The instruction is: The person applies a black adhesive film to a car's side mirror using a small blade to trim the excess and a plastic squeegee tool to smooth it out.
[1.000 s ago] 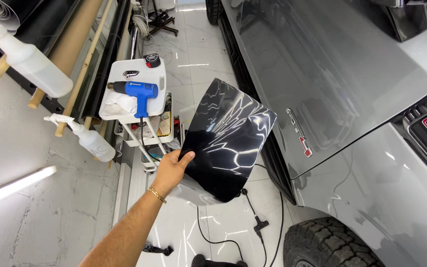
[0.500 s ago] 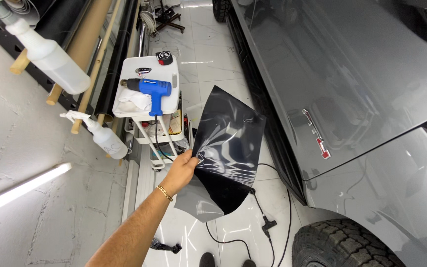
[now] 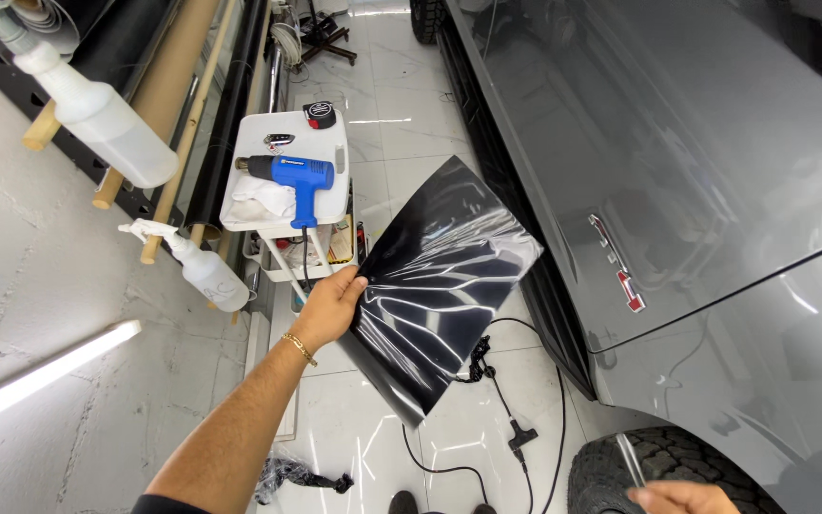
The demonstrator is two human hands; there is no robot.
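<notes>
Dark film sheet (image 3: 440,286) gripped by left hand (image 3: 330,309); right hand (image 3: 682,497) pinches thin tool (image 3: 630,461)

A blue heat gun (image 3: 299,180) lies on a white cart (image 3: 283,221), 2 spray bottles (image 3: 102,116) hang nearby.

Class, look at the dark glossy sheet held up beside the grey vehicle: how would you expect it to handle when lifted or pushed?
The dark sheet is probably thin and floppy: it bows and ripples though the left hand grips only one edge. It seems light, since one hand holds it out. Its glossy face suggests it is slippery and may crease easily.
</notes>
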